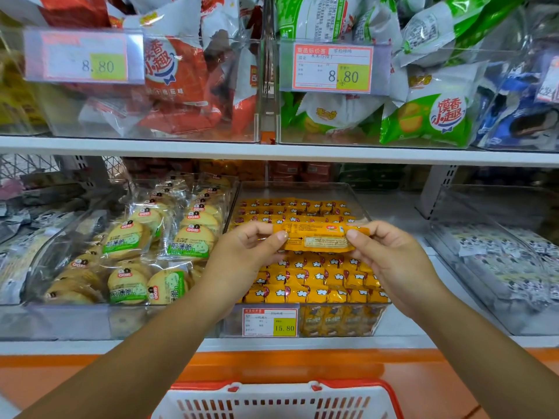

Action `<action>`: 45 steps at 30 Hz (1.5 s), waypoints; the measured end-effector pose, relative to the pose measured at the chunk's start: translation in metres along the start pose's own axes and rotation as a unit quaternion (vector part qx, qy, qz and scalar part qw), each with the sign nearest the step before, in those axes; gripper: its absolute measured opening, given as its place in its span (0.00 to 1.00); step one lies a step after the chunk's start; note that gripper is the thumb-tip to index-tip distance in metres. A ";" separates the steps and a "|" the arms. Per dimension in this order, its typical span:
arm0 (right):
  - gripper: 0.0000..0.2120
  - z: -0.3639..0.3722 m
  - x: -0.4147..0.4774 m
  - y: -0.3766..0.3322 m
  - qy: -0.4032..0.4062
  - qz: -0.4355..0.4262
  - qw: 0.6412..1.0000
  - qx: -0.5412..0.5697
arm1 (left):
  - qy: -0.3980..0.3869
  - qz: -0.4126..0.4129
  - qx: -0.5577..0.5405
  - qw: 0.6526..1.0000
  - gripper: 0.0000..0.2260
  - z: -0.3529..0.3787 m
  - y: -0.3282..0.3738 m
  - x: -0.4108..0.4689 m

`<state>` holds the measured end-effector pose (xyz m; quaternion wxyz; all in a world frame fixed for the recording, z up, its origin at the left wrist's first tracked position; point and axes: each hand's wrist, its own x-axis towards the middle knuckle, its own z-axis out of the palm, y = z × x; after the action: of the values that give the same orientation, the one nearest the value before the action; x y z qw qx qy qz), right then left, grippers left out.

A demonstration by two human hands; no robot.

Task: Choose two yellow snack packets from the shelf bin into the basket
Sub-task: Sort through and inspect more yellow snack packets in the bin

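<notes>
Yellow snack packet (pixel 320 238) held above shelf bin (pixel 296 187), pinched at each end by left hand (pixel 242 252) and right hand (pixel 390 261). Basket (pixel 272 385) seen below, inside hidden; this packet not yet dropped in, tally so far cannot be told.

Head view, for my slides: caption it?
Left hand and right hand pinch one yellow snack packet above its shelf bin, basket below.
</notes>
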<state>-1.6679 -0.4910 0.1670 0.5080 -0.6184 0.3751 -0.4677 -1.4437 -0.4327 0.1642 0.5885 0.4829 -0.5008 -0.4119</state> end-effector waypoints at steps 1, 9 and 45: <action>0.14 0.000 0.000 0.000 -0.001 -0.003 1.000 0.010 | 0.001 -0.004 -0.005 1.000 0.05 0.001 0.000 0.000; 0.10 0.002 -0.002 -0.005 -0.007 -0.025 0.999 0.042 | 0.012 0.015 -0.010 1.000 0.05 0.006 0.001 -0.003; 0.07 -0.013 0.086 -0.026 0.096 -0.068 0.933 -0.341 | -0.074 0.080 0.602 0.791 0.27 0.028 -0.013 0.074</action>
<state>-1.6564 -0.5697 0.2097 0.1956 -0.7307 0.5157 -0.4024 -1.4595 -0.5110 0.1666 0.1709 0.6658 -0.7262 -0.0136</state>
